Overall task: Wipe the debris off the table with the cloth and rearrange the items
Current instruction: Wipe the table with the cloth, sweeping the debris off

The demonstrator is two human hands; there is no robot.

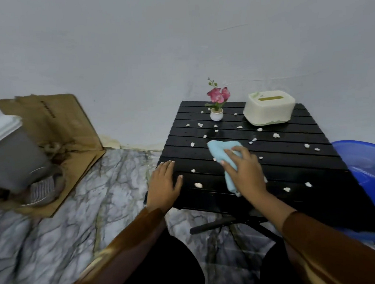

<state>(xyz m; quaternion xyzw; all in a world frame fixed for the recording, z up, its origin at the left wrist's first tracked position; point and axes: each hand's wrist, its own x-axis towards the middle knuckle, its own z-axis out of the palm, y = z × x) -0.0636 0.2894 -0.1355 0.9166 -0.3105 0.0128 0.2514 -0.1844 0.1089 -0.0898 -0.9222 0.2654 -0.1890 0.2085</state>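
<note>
The right hand point(243, 171) presses the cloth point(221, 152) flat on the middle of the table point(295, 169), fingers spread over it rather than clenched. The left hand point(164, 183) lies open, palm down, at the table's left edge. White debris point(198, 185) is scattered across the slats (some bits just beside the cloth). At the far edge stand a flowerpot point(216, 114) and, to its right, a tissue box point(268, 107). A blue basin point(370, 169) sits right of the table.
</note>
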